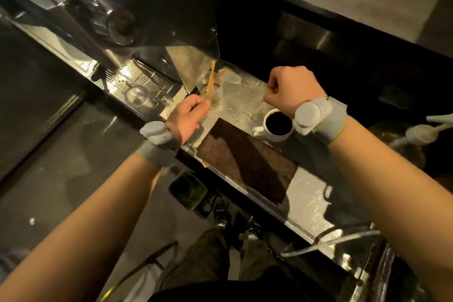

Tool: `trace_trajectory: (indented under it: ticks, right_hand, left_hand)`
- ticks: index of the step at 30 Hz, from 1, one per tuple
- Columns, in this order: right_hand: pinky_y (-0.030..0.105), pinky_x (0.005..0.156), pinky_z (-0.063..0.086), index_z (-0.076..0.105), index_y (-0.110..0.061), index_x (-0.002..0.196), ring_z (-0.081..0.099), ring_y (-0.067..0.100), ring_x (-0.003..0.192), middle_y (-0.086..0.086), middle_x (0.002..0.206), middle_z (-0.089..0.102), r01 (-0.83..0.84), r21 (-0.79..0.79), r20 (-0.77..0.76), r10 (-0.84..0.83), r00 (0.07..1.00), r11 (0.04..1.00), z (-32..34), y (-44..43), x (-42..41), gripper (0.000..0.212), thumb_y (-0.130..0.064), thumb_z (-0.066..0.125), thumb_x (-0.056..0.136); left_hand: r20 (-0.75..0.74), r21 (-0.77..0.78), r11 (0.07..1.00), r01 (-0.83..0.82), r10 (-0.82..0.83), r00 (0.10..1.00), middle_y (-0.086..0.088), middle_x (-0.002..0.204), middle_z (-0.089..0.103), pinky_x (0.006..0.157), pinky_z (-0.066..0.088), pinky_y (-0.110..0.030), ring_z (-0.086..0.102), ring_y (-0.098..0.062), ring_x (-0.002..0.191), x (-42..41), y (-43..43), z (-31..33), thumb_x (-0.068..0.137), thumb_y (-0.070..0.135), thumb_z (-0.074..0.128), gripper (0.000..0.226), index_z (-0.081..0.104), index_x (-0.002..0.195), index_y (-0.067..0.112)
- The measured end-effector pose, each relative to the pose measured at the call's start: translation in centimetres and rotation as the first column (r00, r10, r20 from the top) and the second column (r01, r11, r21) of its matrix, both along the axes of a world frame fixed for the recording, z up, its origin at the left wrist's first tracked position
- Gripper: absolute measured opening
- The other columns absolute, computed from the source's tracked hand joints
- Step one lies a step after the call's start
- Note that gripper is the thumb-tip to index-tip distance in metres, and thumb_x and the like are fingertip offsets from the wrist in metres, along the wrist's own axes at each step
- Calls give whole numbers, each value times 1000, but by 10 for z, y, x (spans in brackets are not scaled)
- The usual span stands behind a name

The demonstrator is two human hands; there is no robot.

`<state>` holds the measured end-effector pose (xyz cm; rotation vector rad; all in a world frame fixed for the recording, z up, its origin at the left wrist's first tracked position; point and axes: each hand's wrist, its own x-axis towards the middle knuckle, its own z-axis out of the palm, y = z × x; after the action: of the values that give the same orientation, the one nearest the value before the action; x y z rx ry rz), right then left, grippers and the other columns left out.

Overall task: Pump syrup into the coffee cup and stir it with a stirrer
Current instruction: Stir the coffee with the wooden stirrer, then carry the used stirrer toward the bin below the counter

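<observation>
Down on the steel counter [308, 193], the white coffee cup [278, 125] stands full of dark coffee, just right of a brown mat [247, 162]. Above and slightly beyond it, the right hand [291, 91] is curled into a fist; whether it pinches anything I cannot tell. To the left, the left hand [190, 115] is loosely closed, touching a clear glass [208, 88] that holds wooden stirrers [211, 78]. Syrup pump bottles [416, 135] sit at the far right.

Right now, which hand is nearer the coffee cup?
Right. The right hand is fisted just above and behind the coffee cup, its wrist beside the rim. The left hand is off to the cup's left, by the glass of stirrers.
</observation>
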<state>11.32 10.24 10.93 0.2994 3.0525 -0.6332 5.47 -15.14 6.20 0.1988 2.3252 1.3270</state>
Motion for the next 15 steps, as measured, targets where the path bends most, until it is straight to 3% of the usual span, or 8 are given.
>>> trace_trajectory:
  ticks: [2, 6, 11, 15]
  right_hand:
    - [39, 61, 55, 59, -16, 78, 61, 25, 69, 5, 74, 64, -64, -5, -22, 64, 998, 998, 8, -24, -10, 7, -23, 58, 79]
    - [41, 64, 56, 63, -10, 79, 62, 28, 73, 9, 78, 65, -193, 8, 8, 193, 981, 981, 10, -77, -24, 17, -26, 60, 81]
    - [36, 57, 54, 67, -8, 74, 63, 33, 68, 14, 75, 67, -343, 39, 43, 341, 939, 939, -2, -160, -39, 17, -23, 60, 78]
    - [40, 65, 57, 66, -12, 81, 64, 32, 74, 10, 78, 68, -427, -9, 86, 426, 901, 904, -28, -211, -45, 18, -27, 57, 81]
  left_hand:
    - [18, -13, 999, -50, 51, 999, -6, 94, 67, 77, 54, -38, 64, -20, 93, 4, -21, 5, 88, 48, 54, 18, 63, 86, 32]
    - [15, 16, 989, -145, 145, 989, -9, 101, 70, 75, 52, -34, 65, -15, 89, 18, -60, 14, 74, 64, 52, 26, 66, 82, 43]
    - [25, 94, 950, -298, 297, 955, -7, 91, 59, 69, 45, -33, 55, -20, 84, 39, -118, 15, 72, 49, 52, 30, 59, 84, 23]
    - [95, 145, 910, -389, 379, 921, 1, 87, 58, 70, 39, -33, 51, -19, 88, 53, -158, -3, 78, 47, 52, 23, 56, 84, 25]
